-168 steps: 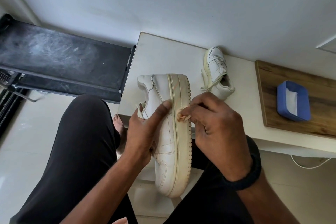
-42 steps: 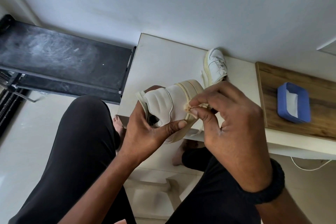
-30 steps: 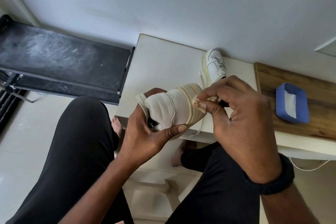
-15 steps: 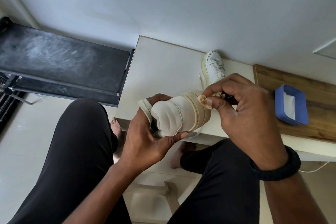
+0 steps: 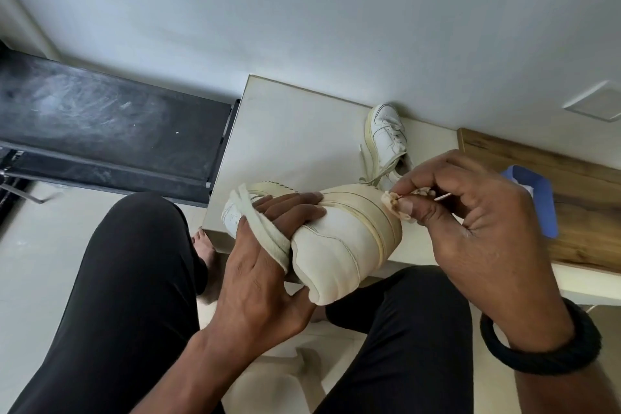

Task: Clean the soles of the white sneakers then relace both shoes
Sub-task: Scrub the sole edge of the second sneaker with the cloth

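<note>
Wiping sole rim: left hand [image 5: 265, 265] clamps sneaker [image 5: 339, 245] across the upper, fingers [image 5: 295, 208] curled over it, lace [image 5: 265, 228] draped on the hand. Sole side faces right, straight at right hand [image 5: 470, 222], whose thumb and fingers pinch a small wad [image 5: 395, 207] touching the rim's top corner. Long axis seems to run away from the person, heel end nearest. Sneaker hangs at the desk [image 5: 292, 131] edge, over the lap, with open room to stroke down the rim. Sneaker 2 [image 5: 386, 138] sits by the wall, apart.

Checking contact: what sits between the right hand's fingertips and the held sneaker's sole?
Head view: a crumpled wipe, pinched by the right hand, at the sole edge of the held sneaker.
</note>
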`<action>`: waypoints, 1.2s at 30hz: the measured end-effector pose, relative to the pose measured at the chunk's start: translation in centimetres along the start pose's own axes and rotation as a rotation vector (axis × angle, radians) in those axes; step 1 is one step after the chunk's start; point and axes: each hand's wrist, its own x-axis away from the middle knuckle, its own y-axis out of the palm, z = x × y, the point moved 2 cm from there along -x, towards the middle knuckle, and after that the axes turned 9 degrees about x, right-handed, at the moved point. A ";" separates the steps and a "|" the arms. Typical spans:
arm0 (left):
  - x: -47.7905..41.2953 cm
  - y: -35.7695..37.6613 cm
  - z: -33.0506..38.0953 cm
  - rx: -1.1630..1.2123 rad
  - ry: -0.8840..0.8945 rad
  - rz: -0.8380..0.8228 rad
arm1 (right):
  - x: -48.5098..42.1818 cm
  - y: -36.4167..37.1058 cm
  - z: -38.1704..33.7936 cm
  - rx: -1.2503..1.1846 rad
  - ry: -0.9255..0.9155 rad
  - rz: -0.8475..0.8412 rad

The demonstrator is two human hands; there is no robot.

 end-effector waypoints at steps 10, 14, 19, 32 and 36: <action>0.4 0.4 0.4 -0.099 0.068 -0.013 | 1.2 -1.2 -1.8 -0.003 -0.120 -0.176; 0.4 0.5 0.4 -0.121 0.082 -0.029 | 0.6 -1.0 -1.1 0.064 -0.067 -0.125; 0.6 0.7 0.7 -0.210 0.122 -0.028 | -0.2 -0.8 -0.3 0.107 -0.010 -0.155; 1.0 1.1 0.6 -0.359 0.208 0.015 | -1.1 0.2 0.0 0.232 0.011 -0.252; 1.2 0.9 0.5 -0.352 0.204 0.038 | -1.2 0.1 -0.7 0.197 -0.026 -0.304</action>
